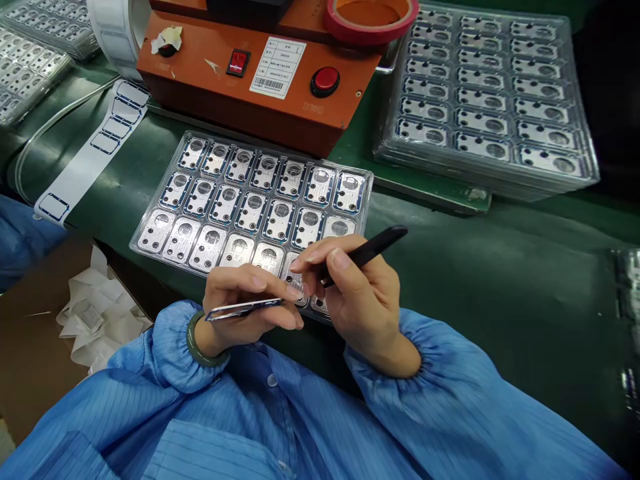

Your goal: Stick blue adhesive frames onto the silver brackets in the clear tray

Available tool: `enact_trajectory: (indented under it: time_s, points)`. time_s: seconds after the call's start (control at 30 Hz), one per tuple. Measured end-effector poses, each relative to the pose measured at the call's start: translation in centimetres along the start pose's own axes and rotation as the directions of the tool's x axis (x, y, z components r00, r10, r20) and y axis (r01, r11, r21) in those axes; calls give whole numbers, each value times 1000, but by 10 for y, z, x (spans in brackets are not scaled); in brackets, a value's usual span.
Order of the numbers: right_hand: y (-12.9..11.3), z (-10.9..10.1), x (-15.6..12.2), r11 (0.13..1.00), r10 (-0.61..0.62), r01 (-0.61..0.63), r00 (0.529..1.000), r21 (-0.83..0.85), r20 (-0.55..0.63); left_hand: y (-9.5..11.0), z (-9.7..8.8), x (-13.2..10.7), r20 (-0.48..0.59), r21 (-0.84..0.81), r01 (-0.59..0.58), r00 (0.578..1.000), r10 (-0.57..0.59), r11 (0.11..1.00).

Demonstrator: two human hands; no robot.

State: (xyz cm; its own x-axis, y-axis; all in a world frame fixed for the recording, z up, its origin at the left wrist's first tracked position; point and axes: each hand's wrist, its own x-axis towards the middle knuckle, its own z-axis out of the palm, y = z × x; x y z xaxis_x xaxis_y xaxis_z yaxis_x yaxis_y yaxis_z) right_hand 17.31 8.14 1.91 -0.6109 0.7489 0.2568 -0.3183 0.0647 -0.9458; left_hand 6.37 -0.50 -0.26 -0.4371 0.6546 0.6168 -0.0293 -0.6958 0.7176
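Note:
My left hand (253, 293) grips a small flat metal plate (244, 309), seen nearly edge-on, with a blue edge. In my right hand (363, 293) is a black pen-like tool (377, 245), its rear end pointing up and right; its tip is hidden by my fingers. Both hands are close together over the front edge of a clear plastic tray (367, 193). Rows of silver metal plates (250, 212) fill the tray. Plates in the back rows carry blue frames, while several in the front row look plain silver. My hands cover the tray's front right corner.
Behind the tray stands an orange machine (200, 80) with red buttons and a roll of red tape (373, 20) on top. A strip of blue frame stickers (83, 170) hangs at left above a cardboard box (45, 360) of crumpled paper. Stacked trays (490, 167) stand at right.

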Motion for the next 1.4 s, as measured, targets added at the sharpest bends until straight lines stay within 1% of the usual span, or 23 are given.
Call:
enact_trajectory:
  time_s: [0.1, 0.17, 0.27, 0.3, 0.37, 0.43, 0.5, 0.57, 0.6, 0.67, 0.73, 0.8, 0.87, 0.93, 1.0, 1.03, 1.1, 1.17, 1.23, 1.3, 1.4]
  points:
    - [4, -3, -3, 1000, -3, 4, 999, -27, 33, -2, -4, -4, -8, 54, -15, 1000, 16, 998]
    - [3, -4, -3, 998, -16, 19, 999, -64, 43, -4, -7, -6, -38, 76, -18, 999, 21, 997]
    - [-8, -2, -2, 981, -70, 78, 996, -176, 52, -5, -8, -6, -71, 83, -58, 995, 64, 995]
    - [-14, -2, -1, 969, -88, 102, 994, -224, 72, -5, -8, -5, -75, 84, -69, 994, 75, 994]
    - [-25, -2, 1, 943, -102, 147, 981, -299, 163, -4, -5, -2, -99, 113, -70, 992, 81, 991]
    - [-33, -3, 4, 931, -88, 178, 957, -319, 278, -2, -3, 1, -129, 182, -90, 985, 114, 979]
    - [-34, -6, 5, 932, -72, 191, 931, -309, 359, -1, -3, 2, -94, 274, -168, 975, 200, 947]
    - [-31, -9, 7, 928, -76, 211, 914, -308, 397, -1, -6, 2, -27, 340, -261, 958, 287, 903]
    - [-28, -10, 7, 923, -91, 235, 904, -306, 418, -1, -9, 1, 1, 363, -281, 953, 302, 888]
    - [-23, -11, 7, 906, -145, 304, 877, -295, 458, -2, -15, -1, 56, 389, -286, 956, 287, 876]
    - [-20, -11, 6, 876, -208, 380, 854, -299, 476, -3, -19, -3, 101, 382, -271, 963, 251, 884]
    - [-20, -11, 3, 819, -270, 451, 849, -355, 455, -3, -18, -3, 100, 336, -235, 972, 213, 912]
    - [-20, -10, -1, 736, -328, 498, 855, -459, 402, -4, -14, -3, 10, 253, -124, 992, 126, 959]
    - [-21, -10, -4, 643, -394, 529, 849, -554, 352, -4, -7, -2, -100, 148, 11, 995, 4, 989]
    - [-22, -10, -5, 550, -451, 587, 808, -594, 380, -3, 1, -3, -161, 52, 101, 983, -91, 994]
    - [-22, -10, -5, 505, -472, 629, 775, -591, 421, -2, 5, -3, -176, 9, 123, 977, -120, 992]
    - [-24, -10, -5, 432, -474, 714, 700, -552, 534, 0, 12, -2, -209, -73, 148, 965, -160, 986]
    - [-25, -7, -5, 385, -462, 764, 646, -518, 608, 2, 19, 0, -273, -147, 188, 936, -222, 971]
    - [-25, -5, -5, 349, -466, 784, 620, -513, 631, 4, 27, 3, -323, -229, 262, 888, -327, 937]
    - [-24, -2, -6, 309, -480, 786, 615, -536, 626, 6, 33, 7, -332, -332, 342, 830, -448, 879]
    - [-23, -1, -8, 255, -483, 781, 614, -570, 624, 9, 39, 12, -287, -488, 419, 751, -595, 765]
